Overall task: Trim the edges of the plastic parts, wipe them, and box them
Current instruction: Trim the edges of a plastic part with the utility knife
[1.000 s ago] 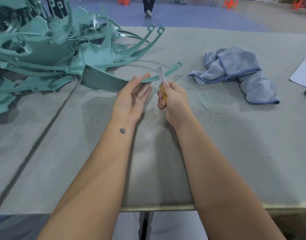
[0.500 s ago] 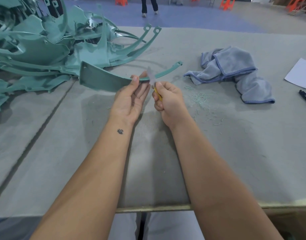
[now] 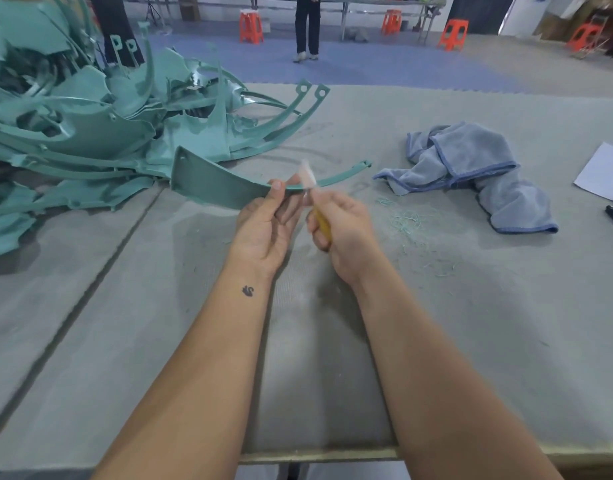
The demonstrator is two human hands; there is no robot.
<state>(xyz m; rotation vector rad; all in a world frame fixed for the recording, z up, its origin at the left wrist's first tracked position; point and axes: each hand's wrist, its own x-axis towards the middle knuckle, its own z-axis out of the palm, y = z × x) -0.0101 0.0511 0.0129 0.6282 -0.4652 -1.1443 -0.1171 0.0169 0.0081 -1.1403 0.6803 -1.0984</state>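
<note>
Grey felt table, orange stools beyond

I am looking into a workshop hall: a felt-covered bench with a heap of teal plastic parts at its far left corner, orange stools on a bare floor beyond.

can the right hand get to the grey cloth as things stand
Probably not yet: the right hand grips the yellow-handled knife. The path to the grey cloth holds only plastic shavings.

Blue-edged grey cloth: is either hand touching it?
No. The blue-edged grey cloth lies apart on the table, right of the right hand.
</note>
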